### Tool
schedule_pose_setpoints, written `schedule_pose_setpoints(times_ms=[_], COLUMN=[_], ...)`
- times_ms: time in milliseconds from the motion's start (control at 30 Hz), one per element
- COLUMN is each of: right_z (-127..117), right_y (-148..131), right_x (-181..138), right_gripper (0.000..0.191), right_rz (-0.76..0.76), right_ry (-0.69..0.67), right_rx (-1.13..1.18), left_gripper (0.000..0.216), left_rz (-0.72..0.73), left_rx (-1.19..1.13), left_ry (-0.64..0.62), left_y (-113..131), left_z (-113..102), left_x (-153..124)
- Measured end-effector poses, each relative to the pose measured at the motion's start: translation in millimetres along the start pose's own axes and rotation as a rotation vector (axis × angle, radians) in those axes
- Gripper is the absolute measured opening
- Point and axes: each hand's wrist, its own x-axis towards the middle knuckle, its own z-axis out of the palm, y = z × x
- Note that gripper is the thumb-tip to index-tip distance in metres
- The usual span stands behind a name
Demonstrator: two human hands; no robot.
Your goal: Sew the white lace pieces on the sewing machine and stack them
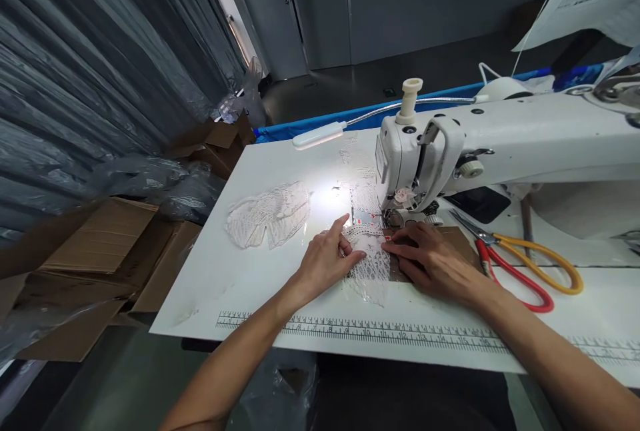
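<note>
A piece of white lace (371, 268) lies on the table just in front of the sewing machine's needle area (393, 218). My left hand (327, 252) rests at its left edge, thumb and index finger stretched apart, the other fingers curled. From the right, my right hand (430, 256) lies with its fingers extended over the lace's right edge and a brown plate (457, 244). Small red marks show by the fingertips. Whether the right fingertips pinch the lace is hard to see. Another white lace piece (273, 214) lies further left.
Scissors (520, 254) with red and yellow handles lie right of my right hand. A ruler strip (350, 330) runs along the front edge. A lamp (320, 136) lights the tabletop. Cardboard boxes (95, 264) stand left of the table.
</note>
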Motion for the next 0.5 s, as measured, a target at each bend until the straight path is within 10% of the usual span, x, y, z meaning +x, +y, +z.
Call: schedule_pose_setpoints(times_ms=[500], right_z=[14], right_y=[6], right_x=[16], right_gripper=[0.044], right_rz=[0.063], right_ry=[-0.005], right_rx=[-0.151], left_gripper=[0.067], left_rz=[-0.018], left_rx=[0.036], left_ry=[-0.007], left_y=[-5], left_z=[3], left_x=[0])
